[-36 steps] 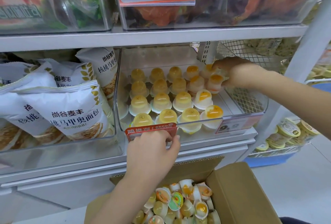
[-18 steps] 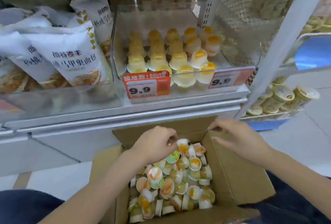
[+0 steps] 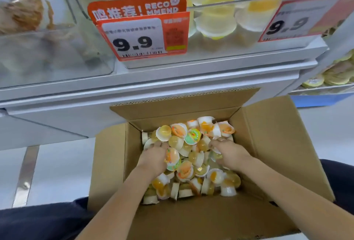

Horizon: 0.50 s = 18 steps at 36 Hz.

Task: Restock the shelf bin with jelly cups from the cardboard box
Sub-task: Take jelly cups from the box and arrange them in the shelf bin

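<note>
We are digging both hands into the cardboard box: left hand curling around a jelly cup, right hand resting loosely spread on the loose cups

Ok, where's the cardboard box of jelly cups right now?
In the head view the cardboard box sits open low in the middle, on the floor just below the shelf bin, with the left hand and right hand both down among its jelly cups.

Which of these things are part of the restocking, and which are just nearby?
In use: cardboard box, jelly cups, shelf bin, left hand, right hand.
Just nearby: price tags, bread bin, lower-shelf cups.
</note>
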Tool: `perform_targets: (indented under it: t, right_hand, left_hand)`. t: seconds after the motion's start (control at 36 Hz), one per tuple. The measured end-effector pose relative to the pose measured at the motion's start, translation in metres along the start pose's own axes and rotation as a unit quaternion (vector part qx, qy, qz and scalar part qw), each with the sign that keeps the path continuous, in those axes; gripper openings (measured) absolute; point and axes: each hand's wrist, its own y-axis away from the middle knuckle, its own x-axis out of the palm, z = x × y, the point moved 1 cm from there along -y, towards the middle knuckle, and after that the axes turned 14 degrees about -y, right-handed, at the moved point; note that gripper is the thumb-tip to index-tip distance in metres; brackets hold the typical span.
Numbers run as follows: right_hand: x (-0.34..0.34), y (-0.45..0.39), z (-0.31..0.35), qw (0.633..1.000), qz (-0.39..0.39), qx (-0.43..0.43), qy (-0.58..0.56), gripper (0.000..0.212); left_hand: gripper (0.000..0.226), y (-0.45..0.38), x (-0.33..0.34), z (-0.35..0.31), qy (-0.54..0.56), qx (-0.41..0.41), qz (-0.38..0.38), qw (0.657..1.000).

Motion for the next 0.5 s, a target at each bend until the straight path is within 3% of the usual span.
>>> perform_targets:
  t: [0.08,0.17,0.28,0.42,0.5]
  right_hand:
    - [0.008,-0.012,-0.011,0.996,-0.055,0.017,-0.067,0.064]
    - [0.015,-0.014,-0.026,0.980,-0.139,0.039,-0.138,0.061]
    - [0.025,-0.013,-0.034,0.969,-0.169,0.021,-0.181,0.054]
    - [0.027,-0.013,-0.030,0.939,-0.275,0.054,-0.199,0.036]
    - [0.026,-0.019,-0.028,0.942,-0.277,0.080,-0.171,0.047]
  left_hand:
    - [0.060,-0.012,0.014,-0.009,-0.057,0.027,0.008,0.998]
    - [0.065,-0.020,0.025,-0.021,-0.080,0.028,0.009,0.996]
    - [0.066,-0.032,0.039,-0.029,-0.045,0.008,0.013,0.999]
    - [0.068,-0.033,0.043,-0.027,0.103,-0.068,0.003,0.992]
    - [0.050,-0.028,0.037,-0.021,0.265,-0.175,-0.029,0.948]
